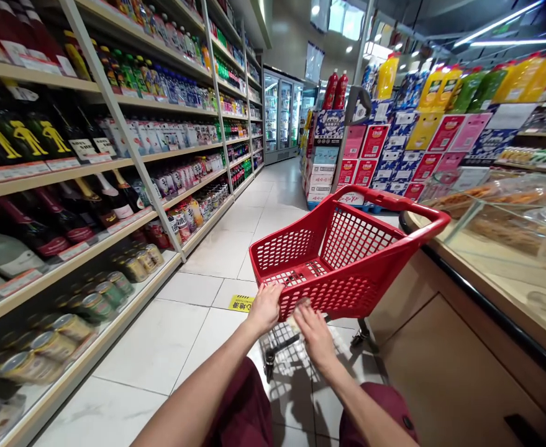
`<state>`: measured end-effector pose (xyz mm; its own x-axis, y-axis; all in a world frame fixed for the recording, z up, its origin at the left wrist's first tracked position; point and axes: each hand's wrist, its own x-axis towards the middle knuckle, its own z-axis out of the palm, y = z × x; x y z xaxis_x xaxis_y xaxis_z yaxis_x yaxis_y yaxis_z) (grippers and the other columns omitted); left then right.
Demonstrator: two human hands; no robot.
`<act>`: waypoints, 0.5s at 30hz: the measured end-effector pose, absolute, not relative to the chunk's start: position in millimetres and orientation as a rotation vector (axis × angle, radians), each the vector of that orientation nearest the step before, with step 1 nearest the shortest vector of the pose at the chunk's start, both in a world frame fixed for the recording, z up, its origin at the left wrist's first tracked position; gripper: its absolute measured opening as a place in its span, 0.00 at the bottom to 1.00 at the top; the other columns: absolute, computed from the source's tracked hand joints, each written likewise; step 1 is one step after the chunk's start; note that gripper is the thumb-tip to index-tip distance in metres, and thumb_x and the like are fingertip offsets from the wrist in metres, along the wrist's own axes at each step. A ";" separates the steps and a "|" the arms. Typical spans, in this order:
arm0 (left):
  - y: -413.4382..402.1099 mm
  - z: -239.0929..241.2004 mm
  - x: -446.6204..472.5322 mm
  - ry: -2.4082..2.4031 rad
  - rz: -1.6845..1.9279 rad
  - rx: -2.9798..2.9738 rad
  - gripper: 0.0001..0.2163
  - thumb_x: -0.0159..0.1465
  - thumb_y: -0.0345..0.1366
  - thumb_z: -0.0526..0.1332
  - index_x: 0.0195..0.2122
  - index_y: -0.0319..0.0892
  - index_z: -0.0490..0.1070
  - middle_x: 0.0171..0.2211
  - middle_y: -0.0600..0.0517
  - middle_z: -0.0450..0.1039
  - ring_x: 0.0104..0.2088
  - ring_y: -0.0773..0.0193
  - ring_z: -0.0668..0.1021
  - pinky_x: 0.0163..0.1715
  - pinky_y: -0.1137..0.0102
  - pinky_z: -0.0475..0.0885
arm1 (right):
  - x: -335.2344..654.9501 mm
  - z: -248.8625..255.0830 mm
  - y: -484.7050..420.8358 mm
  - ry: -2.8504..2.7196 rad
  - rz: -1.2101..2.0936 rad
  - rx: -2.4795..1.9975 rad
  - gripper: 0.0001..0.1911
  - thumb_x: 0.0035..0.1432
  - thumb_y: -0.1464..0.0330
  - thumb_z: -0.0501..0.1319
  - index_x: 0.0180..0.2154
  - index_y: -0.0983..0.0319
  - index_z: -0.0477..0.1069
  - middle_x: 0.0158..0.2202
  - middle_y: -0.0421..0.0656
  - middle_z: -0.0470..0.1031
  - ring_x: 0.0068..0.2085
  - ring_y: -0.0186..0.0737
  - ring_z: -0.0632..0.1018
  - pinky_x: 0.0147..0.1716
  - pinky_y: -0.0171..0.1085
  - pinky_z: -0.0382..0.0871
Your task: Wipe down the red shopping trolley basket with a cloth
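presently, items from the hands outward:

- left hand [266,308]: fingers curled over the near rim of the red cart [342,292], holding it.
- right hand [316,338]: lower and just to the right, under the cart's near end, fingertips on a small pale thing [297,315]. whether it grips or only presses, cannot tell.
- red cart: directly ahead of both hands, tilted, with its long axis running from near left to far right. its handle [389,202] is at the far end, well away from either hand. the left hand is the nearer to the rim.
- wire rack [279,338]: beneath the cart, beside the right hand, with a wheel [269,367] at its near corner.
- yellow floor sticker [241,303]: on the tiles just left of the left hand.
- shelves [114,239]: along the left, holding bottles and cans [135,267].
- counter [482,298]: close on the right, its edge just beside the handle.
- stacked cartons [379,155]: beyond the cart.
- fridges [282,112]: at the far end of the aisle.
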<state>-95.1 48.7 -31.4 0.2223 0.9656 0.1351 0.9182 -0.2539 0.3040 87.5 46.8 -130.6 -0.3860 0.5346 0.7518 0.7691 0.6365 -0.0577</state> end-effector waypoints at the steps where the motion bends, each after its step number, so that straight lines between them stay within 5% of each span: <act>1: 49.6 -30.2 -97.6 1.791 0.425 2.328 0.21 0.58 0.26 0.48 0.54 0.37 0.59 0.55 0.47 0.63 0.57 0.61 0.61 0.58 0.60 0.52 | 81.9 -134.8 41.3 -2.108 -0.377 -1.004 0.27 0.50 0.82 0.45 0.49 0.59 0.66 0.49 0.46 0.70 0.56 0.39 0.64 0.52 0.44 0.56; 7: 50.1 -22.0 -105.7 1.781 0.349 2.298 0.25 0.55 0.24 0.48 0.55 0.38 0.58 0.57 0.48 0.60 0.59 0.62 0.58 0.59 0.61 0.49 | 57.5 -102.2 52.1 -1.909 -0.339 -1.039 0.23 0.55 0.79 0.47 0.52 0.60 0.63 0.55 0.49 0.63 0.60 0.43 0.57 0.56 0.50 0.49; 12: 47.8 -9.8 -108.0 1.791 0.217 2.242 0.29 0.51 0.24 0.48 0.56 0.38 0.55 0.58 0.48 0.58 0.60 0.62 0.54 0.59 0.59 0.46 | 68.7 -117.1 49.2 -2.052 -0.339 -0.881 0.22 0.54 0.80 0.47 0.48 0.60 0.66 0.48 0.46 0.71 0.59 0.37 0.59 0.54 0.43 0.54; 15: 50.0 -0.6 -97.1 1.834 0.211 2.224 0.31 0.50 0.25 0.48 0.59 0.36 0.49 0.60 0.46 0.52 0.61 0.60 0.51 0.59 0.52 0.39 | 89.8 -106.8 56.9 -1.957 -0.352 -0.948 0.23 0.55 0.80 0.47 0.50 0.61 0.64 0.52 0.49 0.67 0.60 0.41 0.56 0.54 0.47 0.55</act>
<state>-97.1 50.0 -0.6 0.1971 0.9792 -0.0474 0.9430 -0.1762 0.2824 89.8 56.9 -106.8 -0.2957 0.4794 0.8263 0.7371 0.6647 -0.1218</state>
